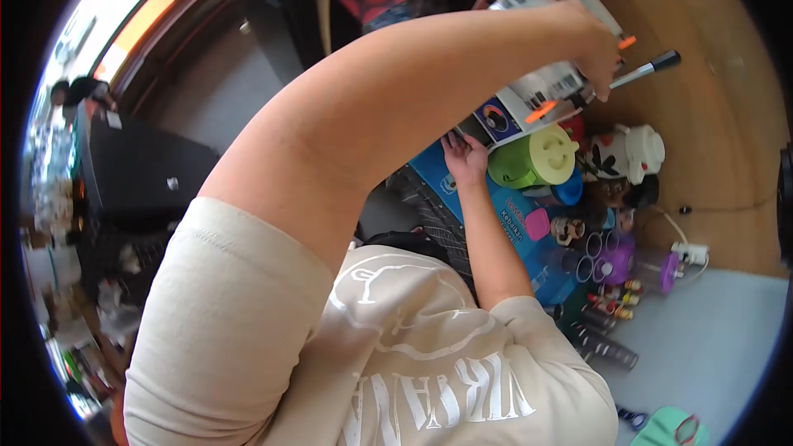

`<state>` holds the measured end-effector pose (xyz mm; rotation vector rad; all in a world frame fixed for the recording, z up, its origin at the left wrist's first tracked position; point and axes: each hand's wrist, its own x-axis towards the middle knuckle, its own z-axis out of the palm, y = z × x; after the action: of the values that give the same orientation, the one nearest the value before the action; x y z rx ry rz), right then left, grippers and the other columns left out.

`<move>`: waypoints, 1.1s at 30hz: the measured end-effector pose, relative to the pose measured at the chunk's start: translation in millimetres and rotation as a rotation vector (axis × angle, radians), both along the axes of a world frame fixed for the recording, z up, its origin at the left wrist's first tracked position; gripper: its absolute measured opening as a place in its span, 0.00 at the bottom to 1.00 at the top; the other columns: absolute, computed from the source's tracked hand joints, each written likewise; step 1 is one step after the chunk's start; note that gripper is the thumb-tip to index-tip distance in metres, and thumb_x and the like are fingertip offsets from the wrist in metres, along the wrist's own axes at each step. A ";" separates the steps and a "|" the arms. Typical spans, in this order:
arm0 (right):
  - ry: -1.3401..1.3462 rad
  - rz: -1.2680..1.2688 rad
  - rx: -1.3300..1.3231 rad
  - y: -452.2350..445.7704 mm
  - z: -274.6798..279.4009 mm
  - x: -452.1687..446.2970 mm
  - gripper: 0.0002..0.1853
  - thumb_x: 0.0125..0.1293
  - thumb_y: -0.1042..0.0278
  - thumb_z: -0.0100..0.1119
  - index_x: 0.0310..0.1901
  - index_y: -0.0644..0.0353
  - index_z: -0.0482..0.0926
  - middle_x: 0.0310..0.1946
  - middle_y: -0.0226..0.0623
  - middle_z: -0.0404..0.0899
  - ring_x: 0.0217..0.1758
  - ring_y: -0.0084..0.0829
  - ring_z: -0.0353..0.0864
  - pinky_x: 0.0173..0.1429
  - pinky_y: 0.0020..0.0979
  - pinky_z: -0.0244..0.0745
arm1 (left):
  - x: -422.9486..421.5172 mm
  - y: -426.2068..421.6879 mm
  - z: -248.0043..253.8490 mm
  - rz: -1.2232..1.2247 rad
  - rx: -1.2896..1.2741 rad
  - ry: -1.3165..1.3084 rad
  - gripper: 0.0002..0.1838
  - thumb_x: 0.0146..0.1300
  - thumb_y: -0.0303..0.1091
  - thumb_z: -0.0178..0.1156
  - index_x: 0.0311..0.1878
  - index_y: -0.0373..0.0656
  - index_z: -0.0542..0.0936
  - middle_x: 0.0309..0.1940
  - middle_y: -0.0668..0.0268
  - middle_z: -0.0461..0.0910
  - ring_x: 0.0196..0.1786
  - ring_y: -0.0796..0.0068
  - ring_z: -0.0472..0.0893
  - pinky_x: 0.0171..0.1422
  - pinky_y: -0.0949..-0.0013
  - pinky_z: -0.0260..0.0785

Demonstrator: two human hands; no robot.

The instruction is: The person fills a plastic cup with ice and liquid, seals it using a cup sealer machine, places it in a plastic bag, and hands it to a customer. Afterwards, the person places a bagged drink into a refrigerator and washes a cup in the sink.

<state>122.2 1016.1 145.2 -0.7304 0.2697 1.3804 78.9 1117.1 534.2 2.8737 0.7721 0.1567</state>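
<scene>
Stretched across the top of the view, my left arm ends in my left hand (591, 41), which is closed at a clear package (552, 83) with orange clips. What its fingers hold is hidden. A black-and-silver stick (648, 68) sticks out beside these fingers. Lower down, my right hand (467, 158) is palm up, with its fingers curled at a small dark thing too unclear to name. It lies at the corner of a white and blue box (500, 120), left of a green pitcher with a pale lid (533, 157).
Right of the pitcher stand a white flask (624, 153), a blue-lidded container (567, 187) and a pink lid (538, 224). Small bottles (615, 301) and a purple container (615, 260) are lower right. A black case (140, 165) is at the left; a power plug (690, 253) is at the right.
</scene>
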 end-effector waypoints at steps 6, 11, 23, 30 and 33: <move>-0.851 1.459 0.390 -43.0 167.4 41.6 0.39 0.73 0.60 0.61 0.78 0.71 0.58 0.77 0.51 0.66 0.82 0.38 0.61 0.82 0.38 0.54 | -39.8 -24.7 -39.6 -0.043 0.312 -0.389 0.30 0.54 0.66 0.68 0.52 0.55 0.87 0.47 0.72 0.88 0.60 0.66 0.81 0.68 0.54 0.66; -1.006 1.602 1.257 -25.9 360.1 137.7 0.46 0.66 0.41 0.68 0.71 0.76 0.69 0.60 0.62 0.81 0.66 0.56 0.81 0.73 0.51 0.72 | -64.6 -41.9 -77.9 -0.098 0.540 -0.813 0.33 0.50 0.65 0.72 0.56 0.56 0.85 0.53 0.77 0.87 0.67 0.70 0.76 0.75 0.53 0.58; -2.761 0.605 0.751 171.4 369.4 170.5 0.27 0.74 0.53 0.58 0.67 0.62 0.75 0.69 0.44 0.75 0.66 0.34 0.79 0.59 0.38 0.77 | -58.5 -13.4 -16.3 -0.125 0.258 -0.705 0.37 0.69 0.74 0.50 0.46 0.47 0.89 0.42 0.61 0.89 0.48 0.53 0.86 0.53 0.51 0.78; -2.714 0.763 0.280 243.3 343.3 171.1 0.27 0.69 0.47 0.56 0.52 0.68 0.81 0.46 0.57 0.87 0.46 0.54 0.88 0.51 0.48 0.80 | -60.8 -10.6 -59.4 -0.096 0.290 -0.709 0.39 0.63 0.77 0.54 0.48 0.48 0.89 0.45 0.63 0.89 0.50 0.56 0.86 0.60 0.50 0.73; -2.719 0.863 0.244 222.9 365.6 186.7 0.27 0.68 0.48 0.58 0.51 0.68 0.81 0.46 0.58 0.86 0.47 0.55 0.88 0.51 0.48 0.80 | -67.2 -24.1 -13.9 0.065 0.005 -0.338 0.41 0.59 0.80 0.56 0.50 0.49 0.89 0.46 0.64 0.89 0.51 0.59 0.86 0.58 0.53 0.74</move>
<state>308.9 1239.0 510.8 -1.8399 -2.4117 -0.0083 11.7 1093.0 520.3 2.7193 0.7954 0.6331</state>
